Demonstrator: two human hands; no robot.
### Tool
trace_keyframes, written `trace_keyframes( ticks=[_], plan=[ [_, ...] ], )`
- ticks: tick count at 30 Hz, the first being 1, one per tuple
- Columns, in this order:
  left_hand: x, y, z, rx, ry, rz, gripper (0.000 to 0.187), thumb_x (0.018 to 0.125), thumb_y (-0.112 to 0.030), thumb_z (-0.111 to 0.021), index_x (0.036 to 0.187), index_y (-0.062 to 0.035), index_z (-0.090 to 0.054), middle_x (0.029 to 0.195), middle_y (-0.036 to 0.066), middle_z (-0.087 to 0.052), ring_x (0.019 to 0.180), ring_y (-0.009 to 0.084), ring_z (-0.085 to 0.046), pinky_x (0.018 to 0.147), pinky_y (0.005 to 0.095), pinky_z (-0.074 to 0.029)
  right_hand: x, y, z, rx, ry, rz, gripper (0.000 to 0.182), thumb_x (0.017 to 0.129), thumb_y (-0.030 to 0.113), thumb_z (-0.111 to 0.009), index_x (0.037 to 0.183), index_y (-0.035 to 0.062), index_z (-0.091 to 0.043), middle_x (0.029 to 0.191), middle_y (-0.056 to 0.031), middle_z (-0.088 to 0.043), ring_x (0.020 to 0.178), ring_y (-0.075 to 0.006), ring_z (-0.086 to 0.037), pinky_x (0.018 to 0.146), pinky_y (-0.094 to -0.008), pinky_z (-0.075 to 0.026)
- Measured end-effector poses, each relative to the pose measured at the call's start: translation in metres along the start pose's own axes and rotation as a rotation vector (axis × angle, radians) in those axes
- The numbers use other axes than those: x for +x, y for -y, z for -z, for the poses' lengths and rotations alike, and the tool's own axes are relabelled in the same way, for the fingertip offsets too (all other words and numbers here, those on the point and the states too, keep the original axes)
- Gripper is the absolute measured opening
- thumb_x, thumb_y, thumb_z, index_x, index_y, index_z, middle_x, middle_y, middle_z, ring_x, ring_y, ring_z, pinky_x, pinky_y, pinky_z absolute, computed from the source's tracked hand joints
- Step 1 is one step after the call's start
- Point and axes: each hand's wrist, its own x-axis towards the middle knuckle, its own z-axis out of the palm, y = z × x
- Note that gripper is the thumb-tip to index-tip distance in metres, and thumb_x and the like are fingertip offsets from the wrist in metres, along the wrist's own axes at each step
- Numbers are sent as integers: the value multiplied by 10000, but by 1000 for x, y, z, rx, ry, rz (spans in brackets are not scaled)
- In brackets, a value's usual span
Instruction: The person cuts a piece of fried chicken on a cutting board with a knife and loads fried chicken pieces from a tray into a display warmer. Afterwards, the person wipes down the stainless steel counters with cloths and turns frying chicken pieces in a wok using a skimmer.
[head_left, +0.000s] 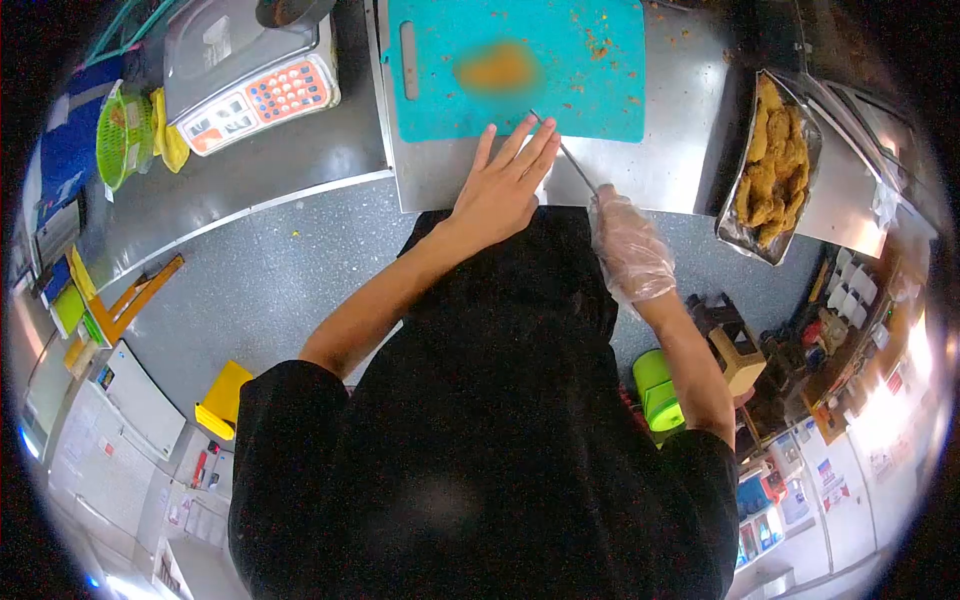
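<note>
A knife [578, 165], its thin blade seen edge-on, is held by my right hand [632, 248], which wears a clear plastic glove. The blade slants up and left to the near edge of a turquoise cutting board [440, 115]. Bare and with fingers stretched out, my left hand [503, 190] reaches to that same edge. Its fingertips are right by the knife's tip. On the board lies a golden-brown piece of food [498, 68], blurred in this view, with crumbs scattered to its right.
A metal tray [742, 228] of breaded fried pieces [775, 160] stands to the right. On the left counter sits a weighing scale [265, 100] with orange keys, beside a green basket [122, 140] and a yellow cloth [170, 135]. A green bin [655, 385] is below my right arm.
</note>
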Motion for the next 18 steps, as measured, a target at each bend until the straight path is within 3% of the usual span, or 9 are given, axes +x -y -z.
trace_keyframes(
  ticks=[7,16,18],
  plan=[
    [0,1,-4,34,11,-5,888,669,-91,-667,1468,-61,-281,1558,96,-219,1427,289,-227,1116,594,-138,6,-12,-9,81,11,25,178,957,180,-447,1042,25,-463,861,-246,-602,848,-438,-604,728,-524,-460],
    [9,0,-8,64,-10,-41,846,666,-77,-650,1450,-79,-330,1541,63,-278,1427,272,-236,1115,604,-123,15,-40,-3,296,83,313,315,987,338,-410,1005,42,-516,784,-216,-572,784,-407,-573,705,-472,-447],
    [9,-1,-7,41,-19,-45,825,671,-74,-642,1443,-88,-349,1535,55,-293,1428,265,-237,1116,604,-118,15,-38,4,500,246,205,314,965,336,-439,966,34,-528,782,-199,-569,763,-388,-560,702,-429,-447]
  ],
)
